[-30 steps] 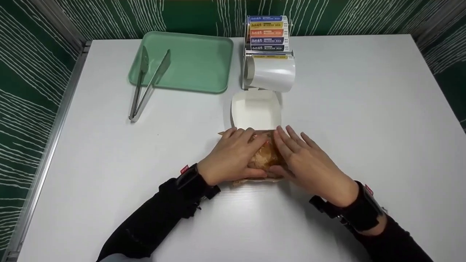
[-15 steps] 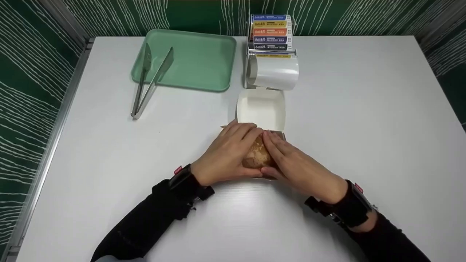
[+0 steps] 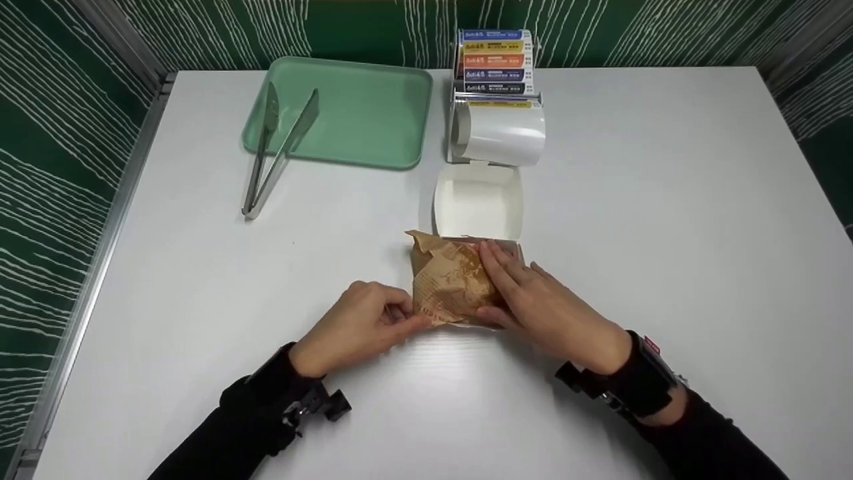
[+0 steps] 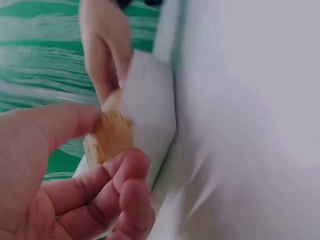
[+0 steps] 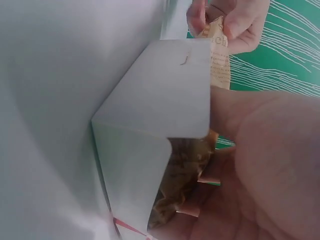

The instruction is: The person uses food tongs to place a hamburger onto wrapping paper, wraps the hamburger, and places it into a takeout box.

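Observation:
A food bundle in brown printed wrapping paper (image 3: 453, 280) sits in the lower half of a white clamshell burger box (image 3: 478, 200), whose lid lies folded back. What the paper holds is hidden. My left hand (image 3: 360, 327) is at the bundle's near left corner, thumb and fingers pinching the paper's edge. In the right wrist view, that pinch shows at the paper's end (image 5: 219, 55). My right hand (image 3: 546, 310) lies along the bundle's right side, its fingers fairly straight on top and the thumb at the near edge of the box.
Behind the box lid stands a label dispenser (image 3: 500, 127) with several coloured strips and a white roll. At the back left is a green tray (image 3: 363, 113). Metal tongs (image 3: 266, 170) rest over its left edge. A patterned green wall (image 3: 373, 33) borders the table.
My left hand has come off the bundle's top, moving left and toward me to its near left corner, uncovering the paper. My right hand first slid left a little, then stayed put.

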`<action>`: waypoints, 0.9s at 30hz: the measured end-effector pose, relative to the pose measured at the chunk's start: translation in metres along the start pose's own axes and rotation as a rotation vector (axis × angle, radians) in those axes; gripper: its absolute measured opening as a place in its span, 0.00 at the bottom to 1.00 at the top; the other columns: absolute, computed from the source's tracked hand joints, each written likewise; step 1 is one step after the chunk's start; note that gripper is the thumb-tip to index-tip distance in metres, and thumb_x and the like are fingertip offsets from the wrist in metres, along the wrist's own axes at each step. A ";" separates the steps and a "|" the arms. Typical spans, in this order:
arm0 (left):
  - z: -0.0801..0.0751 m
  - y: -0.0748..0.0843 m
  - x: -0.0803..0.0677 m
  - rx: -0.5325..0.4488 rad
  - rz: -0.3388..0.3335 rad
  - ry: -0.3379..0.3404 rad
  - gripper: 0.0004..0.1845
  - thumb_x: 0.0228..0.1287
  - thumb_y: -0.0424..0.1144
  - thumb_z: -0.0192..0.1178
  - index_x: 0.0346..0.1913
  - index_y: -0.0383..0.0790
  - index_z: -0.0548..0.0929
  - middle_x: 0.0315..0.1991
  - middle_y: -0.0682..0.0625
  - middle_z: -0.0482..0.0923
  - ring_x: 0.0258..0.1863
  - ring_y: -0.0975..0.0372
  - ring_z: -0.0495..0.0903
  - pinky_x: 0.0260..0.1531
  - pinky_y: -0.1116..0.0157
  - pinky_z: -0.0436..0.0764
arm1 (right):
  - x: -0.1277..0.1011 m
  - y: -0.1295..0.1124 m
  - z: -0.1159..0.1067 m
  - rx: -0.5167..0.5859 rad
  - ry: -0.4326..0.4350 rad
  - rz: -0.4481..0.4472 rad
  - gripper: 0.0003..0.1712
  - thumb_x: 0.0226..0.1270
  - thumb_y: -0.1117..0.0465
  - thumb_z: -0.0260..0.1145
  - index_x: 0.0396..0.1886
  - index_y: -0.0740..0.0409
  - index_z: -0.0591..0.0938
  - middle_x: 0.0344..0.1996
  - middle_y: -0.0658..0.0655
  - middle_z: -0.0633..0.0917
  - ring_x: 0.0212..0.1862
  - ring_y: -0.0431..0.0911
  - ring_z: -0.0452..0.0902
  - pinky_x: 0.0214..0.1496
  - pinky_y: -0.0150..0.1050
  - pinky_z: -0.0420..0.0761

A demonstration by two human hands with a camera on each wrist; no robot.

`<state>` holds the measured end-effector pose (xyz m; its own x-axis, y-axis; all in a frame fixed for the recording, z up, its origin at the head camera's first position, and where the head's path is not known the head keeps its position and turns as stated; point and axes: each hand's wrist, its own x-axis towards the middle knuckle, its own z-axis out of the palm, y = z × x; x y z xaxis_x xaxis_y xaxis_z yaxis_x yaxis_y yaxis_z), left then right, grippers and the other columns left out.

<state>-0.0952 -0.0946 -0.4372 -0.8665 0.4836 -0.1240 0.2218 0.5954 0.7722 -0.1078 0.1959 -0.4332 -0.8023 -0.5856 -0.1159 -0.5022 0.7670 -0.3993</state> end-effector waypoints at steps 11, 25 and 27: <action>0.008 0.006 0.015 0.067 0.216 0.131 0.10 0.79 0.43 0.62 0.38 0.42 0.86 0.36 0.52 0.84 0.35 0.63 0.76 0.38 0.65 0.77 | 0.000 0.003 -0.002 0.053 -0.040 0.031 0.53 0.81 0.47 0.66 0.88 0.63 0.47 0.84 0.72 0.58 0.78 0.69 0.68 0.73 0.63 0.77; 0.010 -0.006 0.029 0.018 0.196 0.079 0.06 0.70 0.41 0.72 0.36 0.44 0.94 0.30 0.53 0.88 0.29 0.67 0.78 0.33 0.70 0.76 | 0.003 -0.001 0.003 -0.010 0.036 -0.010 0.55 0.76 0.49 0.72 0.87 0.66 0.53 0.81 0.75 0.62 0.76 0.70 0.71 0.71 0.64 0.78; 0.009 -0.007 0.030 0.022 0.130 0.034 0.07 0.70 0.42 0.73 0.35 0.45 0.95 0.25 0.55 0.86 0.24 0.69 0.73 0.29 0.72 0.72 | 0.002 -0.002 0.004 -0.025 0.041 -0.016 0.55 0.75 0.48 0.72 0.86 0.67 0.53 0.81 0.75 0.62 0.78 0.69 0.68 0.72 0.64 0.77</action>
<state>-0.1189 -0.0785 -0.4521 -0.8444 0.5358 -0.0026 0.3426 0.5435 0.7663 -0.1077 0.1922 -0.4363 -0.8062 -0.5872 -0.0723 -0.5227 0.7641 -0.3781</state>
